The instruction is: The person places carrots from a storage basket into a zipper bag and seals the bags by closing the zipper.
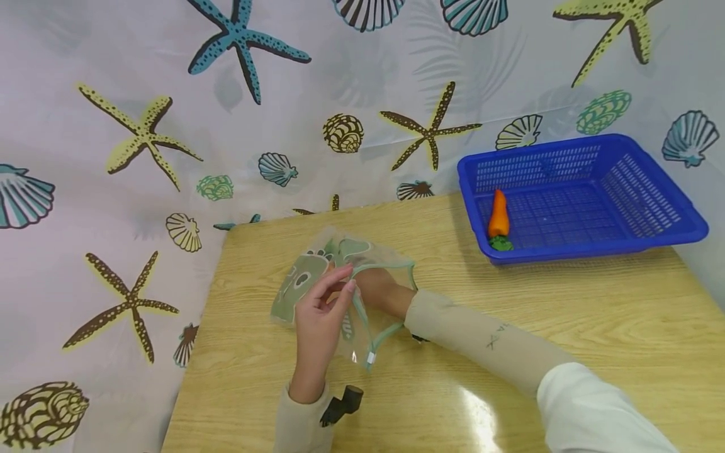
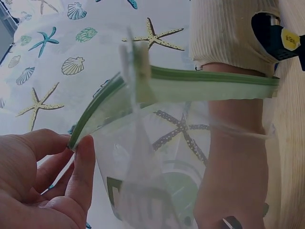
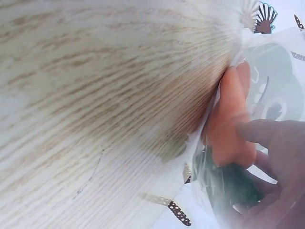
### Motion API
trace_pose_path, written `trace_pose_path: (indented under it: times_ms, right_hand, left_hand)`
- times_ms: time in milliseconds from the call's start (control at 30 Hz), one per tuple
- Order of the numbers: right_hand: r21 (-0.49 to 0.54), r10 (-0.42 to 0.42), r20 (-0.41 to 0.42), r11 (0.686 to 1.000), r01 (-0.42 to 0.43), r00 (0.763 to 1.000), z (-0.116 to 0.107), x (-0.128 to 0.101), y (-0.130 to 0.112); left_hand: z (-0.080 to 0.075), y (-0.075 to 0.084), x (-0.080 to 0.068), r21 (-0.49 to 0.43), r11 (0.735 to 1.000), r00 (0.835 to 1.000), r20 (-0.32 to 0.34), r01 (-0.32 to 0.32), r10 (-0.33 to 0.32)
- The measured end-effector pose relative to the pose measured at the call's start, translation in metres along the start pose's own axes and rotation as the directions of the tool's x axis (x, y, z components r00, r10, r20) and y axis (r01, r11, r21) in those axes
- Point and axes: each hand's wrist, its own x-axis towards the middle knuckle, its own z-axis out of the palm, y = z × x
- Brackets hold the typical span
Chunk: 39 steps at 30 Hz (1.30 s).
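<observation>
A clear zip bag (image 1: 291,292) with a green zip edge and a green cartoon print lies on the table, its mouth spread wide. My left hand (image 1: 319,324) pinches one side of the bag's mouth between thumb and finger; the left wrist view shows this green zip edge (image 2: 190,75) close up. Through the opening, my right hand (image 1: 378,286) reaches inside the bag up to the wrist. Seen from the right wrist, that hand (image 3: 281,162) holds an orange carrot (image 3: 231,124) with a green top, inside the clear plastic.
To the right on the wooden table (image 1: 510,302) stands a blue plastic basket (image 1: 600,251). Another orange carrot (image 1: 499,214) with a green top lies at its left end. A cloth (image 1: 238,126) printed with starfish and shells hangs behind the table.
</observation>
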Motion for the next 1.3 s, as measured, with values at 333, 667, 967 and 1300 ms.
trace_pose_path:
  times_ms: [333,667,967,1300]
  right_hand:
    - [0.023,0.007,-0.112,1.000,-0.004,0.994,-0.008,-0.009,-0.006]
    - [-0.125,-0.023,-0.037,0.992,0.018,0.999,-0.034,-0.030,-0.014]
    - [0.139,-0.119,-0.238,0.978,0.155,0.964,-0.060,-0.066,-0.009]
    - [0.364,-0.099,-0.279,0.910,0.201,0.955,-0.085,-0.104,0.002]
  left_hand:
    - [0.000,-0.001,0.000,0.015,1.000,1.000,0.004,-0.019,0.019]
    - [0.000,-0.001,0.002,0.006,1.000,1.000,0.005,-0.013,0.013]
    - [-0.001,-0.001,0.001,0.032,0.999,1.000,0.002,-0.013,0.013]
    - [0.000,-0.003,0.003,0.031,0.999,1.000,-0.001,-0.007,0.007]
